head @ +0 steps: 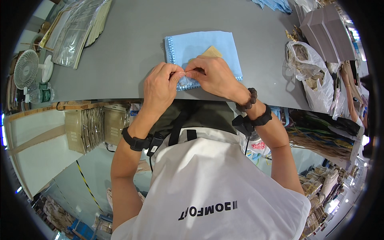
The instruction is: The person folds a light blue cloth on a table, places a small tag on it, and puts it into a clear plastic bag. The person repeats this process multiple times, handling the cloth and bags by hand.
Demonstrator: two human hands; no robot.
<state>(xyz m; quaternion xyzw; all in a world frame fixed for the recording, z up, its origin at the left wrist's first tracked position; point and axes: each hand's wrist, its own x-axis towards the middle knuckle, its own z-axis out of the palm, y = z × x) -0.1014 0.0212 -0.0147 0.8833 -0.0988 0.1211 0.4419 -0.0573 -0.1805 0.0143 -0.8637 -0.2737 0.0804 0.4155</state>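
A folded light-blue cloth point(198, 42) with a darker patterned edging lies on the grey table point(129, 45) in front of me. On its lower part my left hand point(162, 87) and my right hand point(213, 75) meet, thumb and fingertips pinched together. A thin string point(184, 78) runs between the fingertips, with a small loop of it below them. Partly under my right hand is a tan card tag point(213, 52) resting on the cloth; its lower part is hidden.
Plastic-wrapped flat packs point(75, 36) lie at the back left, near a white fan point(26, 69) and plastic bottles point(45, 95). On the right are a white plastic bag point(318, 81) and grey folded boards point(327, 36). More blue cloth point(277, 4) sits at the far edge.
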